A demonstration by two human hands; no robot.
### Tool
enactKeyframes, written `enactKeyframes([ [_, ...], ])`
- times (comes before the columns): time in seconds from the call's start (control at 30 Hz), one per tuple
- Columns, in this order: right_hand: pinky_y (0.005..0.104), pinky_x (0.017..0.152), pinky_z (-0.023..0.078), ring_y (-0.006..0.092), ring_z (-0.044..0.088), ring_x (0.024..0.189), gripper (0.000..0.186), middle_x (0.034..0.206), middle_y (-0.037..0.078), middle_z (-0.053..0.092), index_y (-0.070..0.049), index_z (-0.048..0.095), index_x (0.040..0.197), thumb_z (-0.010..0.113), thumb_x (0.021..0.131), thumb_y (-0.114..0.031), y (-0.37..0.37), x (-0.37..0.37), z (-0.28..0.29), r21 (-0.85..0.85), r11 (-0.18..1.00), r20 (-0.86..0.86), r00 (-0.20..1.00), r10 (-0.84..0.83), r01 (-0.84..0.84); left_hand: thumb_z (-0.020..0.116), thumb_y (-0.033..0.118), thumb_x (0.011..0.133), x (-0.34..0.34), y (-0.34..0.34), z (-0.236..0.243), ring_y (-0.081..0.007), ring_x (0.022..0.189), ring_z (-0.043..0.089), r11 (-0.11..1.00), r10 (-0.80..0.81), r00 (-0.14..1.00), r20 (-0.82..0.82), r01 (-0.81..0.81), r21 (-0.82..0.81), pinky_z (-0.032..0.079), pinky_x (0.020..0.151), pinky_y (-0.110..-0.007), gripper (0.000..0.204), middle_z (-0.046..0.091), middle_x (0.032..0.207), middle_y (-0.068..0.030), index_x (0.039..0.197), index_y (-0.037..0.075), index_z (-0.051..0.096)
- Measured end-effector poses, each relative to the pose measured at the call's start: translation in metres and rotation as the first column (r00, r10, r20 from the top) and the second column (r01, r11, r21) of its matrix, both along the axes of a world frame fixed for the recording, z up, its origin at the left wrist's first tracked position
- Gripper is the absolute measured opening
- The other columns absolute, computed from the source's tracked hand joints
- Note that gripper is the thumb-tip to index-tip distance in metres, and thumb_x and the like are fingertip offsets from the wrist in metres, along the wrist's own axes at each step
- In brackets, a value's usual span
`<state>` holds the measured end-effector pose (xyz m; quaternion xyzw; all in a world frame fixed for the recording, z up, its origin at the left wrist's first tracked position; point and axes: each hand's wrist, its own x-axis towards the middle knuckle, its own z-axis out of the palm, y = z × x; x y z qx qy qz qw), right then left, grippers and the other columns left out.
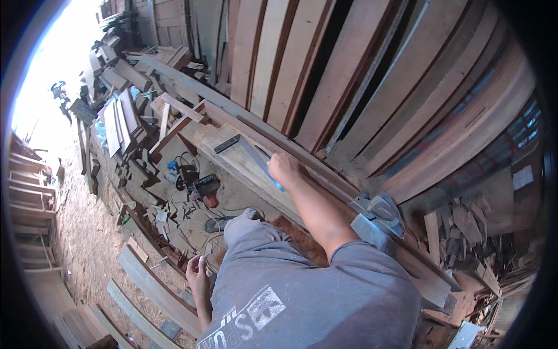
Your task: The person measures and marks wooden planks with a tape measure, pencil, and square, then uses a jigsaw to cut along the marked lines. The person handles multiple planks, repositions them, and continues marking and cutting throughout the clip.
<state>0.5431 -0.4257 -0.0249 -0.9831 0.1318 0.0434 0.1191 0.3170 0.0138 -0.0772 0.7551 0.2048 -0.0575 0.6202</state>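
Note:
A try square (254, 157) lies angled over a pale wooden board (235, 156) on the long workbench ahead of me. Its dark stock points to the far left and its metal blade runs back toward me. My right hand (283, 168) is closed at the blade, with the arm stretched forward; the hand partly hides its grip. Down at my left side, my left hand (198, 273) hangs with its fingers loosely curled and apart, holding nothing.
Tall planks (343, 64) lean behind the bench. A power tool (200, 185) with cables sits on the floor among offcuts left of the bench. A blue-grey machine (381, 212) stands at the bench's right end. Scrap wood (125, 116) piles up at far left.

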Motion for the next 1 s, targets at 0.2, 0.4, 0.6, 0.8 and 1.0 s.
enactKeyframes([
  [0.2, 0.0581, 0.093, 0.059, 0.0472, 0.076, 0.108, 0.048, 0.110, 0.029, 0.078, 0.000, 0.079, 0.116, 0.064, 0.106, -0.044, 0.044, -0.010, 0.054, 0.009, 1.000, -0.104, 0.995, -0.012, 0.013, 0.077, 0.027, 0.105, -0.016, 0.003, 0.023, -0.0187, 0.106, 0.073, 0.996, 0.078, 0.996, 0.046, -0.081, 0.048, 0.057, 0.094, -0.033, 0.034, 0.079, 0.111, -0.0117, 0.123, -0.001, 0.076],
  [0.4, 0.0529, 0.096, 0.057, 0.0470, 0.073, 0.113, 0.035, 0.119, 0.028, 0.077, -0.003, 0.076, 0.127, 0.066, 0.104, -0.028, 0.076, -0.030, 0.019, 0.087, 0.944, 0.128, 0.943, 0.306, -0.318, 0.076, 0.039, 0.103, -0.043, -0.014, 0.048, -0.0230, 0.113, 0.074, 0.987, 0.152, 0.988, -0.023, -0.151, 0.060, 0.058, 0.100, -0.039, 0.045, 0.078, 0.120, -0.0152, 0.129, 0.002, 0.075],
  [0.6, 0.0454, 0.089, 0.059, 0.0364, 0.077, 0.098, 0.024, 0.107, 0.022, 0.079, -0.002, 0.081, 0.109, 0.075, 0.099, -0.023, 0.151, -0.030, -0.008, 0.261, 0.628, 0.111, 0.669, 0.735, -0.733, 0.077, 0.042, 0.102, -0.100, -0.040, 0.038, -0.0264, 0.113, 0.074, 0.914, 0.399, 0.916, 0.047, -0.401, 0.065, 0.060, 0.098, -0.039, 0.047, 0.075, 0.122, -0.0178, 0.128, 0.003, 0.074],
  [0.8, 0.0396, 0.082, 0.060, 0.0289, 0.079, 0.085, 0.022, 0.091, 0.017, 0.080, -0.002, 0.082, 0.103, 0.081, 0.096, -0.023, 0.244, -0.007, -0.012, 0.298, 0.286, 0.081, 0.323, 0.943, -0.911, 0.078, 0.042, 0.101, -0.152, -0.062, 0.027, -0.0254, 0.114, 0.074, 0.777, 0.627, 0.779, 0.004, -0.627, 0.058, 0.059, 0.101, -0.039, 0.046, 0.077, 0.122, -0.0157, 0.127, 0.004, 0.075],
  [1.0, 0.0393, 0.076, 0.059, 0.0266, 0.079, 0.080, 0.023, 0.089, 0.017, 0.080, 0.001, 0.080, 0.100, 0.082, 0.094, -0.022, 0.335, -0.018, -0.023, 0.325, 0.023, 0.058, 0.044, 0.997, -0.946, 0.081, 0.040, 0.100, -0.185, -0.072, 0.026, -0.0227, 0.114, 0.073, 0.576, 0.814, 0.565, -0.135, -0.816, 0.051, 0.058, 0.102, -0.037, 0.047, 0.078, 0.120, -0.0145, 0.128, 0.003, 0.074],
])
